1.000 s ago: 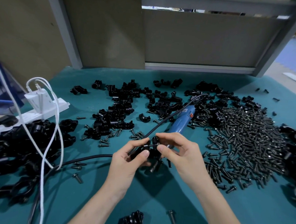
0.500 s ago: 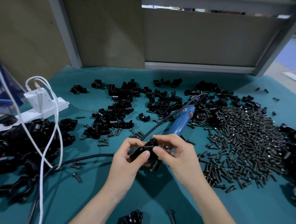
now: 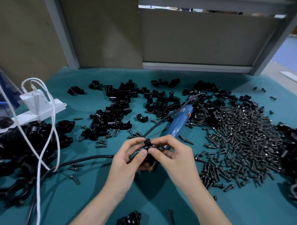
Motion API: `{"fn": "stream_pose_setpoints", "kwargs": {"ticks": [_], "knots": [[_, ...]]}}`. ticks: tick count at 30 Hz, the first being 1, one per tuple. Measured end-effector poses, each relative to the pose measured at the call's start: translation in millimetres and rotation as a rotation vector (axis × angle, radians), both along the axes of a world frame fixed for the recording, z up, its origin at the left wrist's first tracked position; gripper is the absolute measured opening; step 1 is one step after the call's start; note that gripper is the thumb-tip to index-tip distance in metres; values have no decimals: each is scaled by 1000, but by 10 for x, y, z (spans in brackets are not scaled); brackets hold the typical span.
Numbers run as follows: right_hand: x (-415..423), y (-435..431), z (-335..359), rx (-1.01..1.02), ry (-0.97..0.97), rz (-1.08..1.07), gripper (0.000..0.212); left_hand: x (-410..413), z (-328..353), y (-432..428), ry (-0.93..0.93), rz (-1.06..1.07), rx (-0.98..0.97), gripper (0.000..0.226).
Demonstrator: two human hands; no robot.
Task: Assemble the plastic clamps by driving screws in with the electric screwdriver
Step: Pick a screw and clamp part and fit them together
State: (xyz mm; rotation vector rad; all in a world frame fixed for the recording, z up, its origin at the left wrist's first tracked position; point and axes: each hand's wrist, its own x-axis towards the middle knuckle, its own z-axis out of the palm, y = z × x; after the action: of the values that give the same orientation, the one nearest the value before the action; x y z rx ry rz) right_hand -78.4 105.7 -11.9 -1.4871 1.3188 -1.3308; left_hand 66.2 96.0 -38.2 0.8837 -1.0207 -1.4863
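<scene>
Left hand [image 3: 126,159] and right hand [image 3: 174,157] both pinching black clamp [image 3: 147,146], just in front of blue screwdriver [image 3: 178,123]; screw pile [image 3: 241,140] right of screwdriver.

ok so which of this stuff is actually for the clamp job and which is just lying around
For the job: clamp pinched by left hand and right hand; blue electric screwdriver; screw pile; loose clamp parts.
Lying about: white power strip; white cables.

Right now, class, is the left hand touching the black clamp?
Touching. The head view shows the left hand pinching the black clamp between thumb and fingers, with no gap.
</scene>
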Motion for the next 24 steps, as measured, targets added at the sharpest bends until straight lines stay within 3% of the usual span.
{"fn": "stream_pose_setpoints", "kwargs": {"ticks": [10,19,21,24], "knots": [[37,5,21,-168,179,-42,18,-23,35,-8,103,-48,92,41],[-115,5,184,-127,225,10,27,-6,4,-46,173,-126,189,29],[-402,-43,286,-122,383,-30,24,-6,-3,-61,189,-127,217,27],[-815,-90,334,72,866,68,22,7,-8,-75,194,-138,249,27]]}}
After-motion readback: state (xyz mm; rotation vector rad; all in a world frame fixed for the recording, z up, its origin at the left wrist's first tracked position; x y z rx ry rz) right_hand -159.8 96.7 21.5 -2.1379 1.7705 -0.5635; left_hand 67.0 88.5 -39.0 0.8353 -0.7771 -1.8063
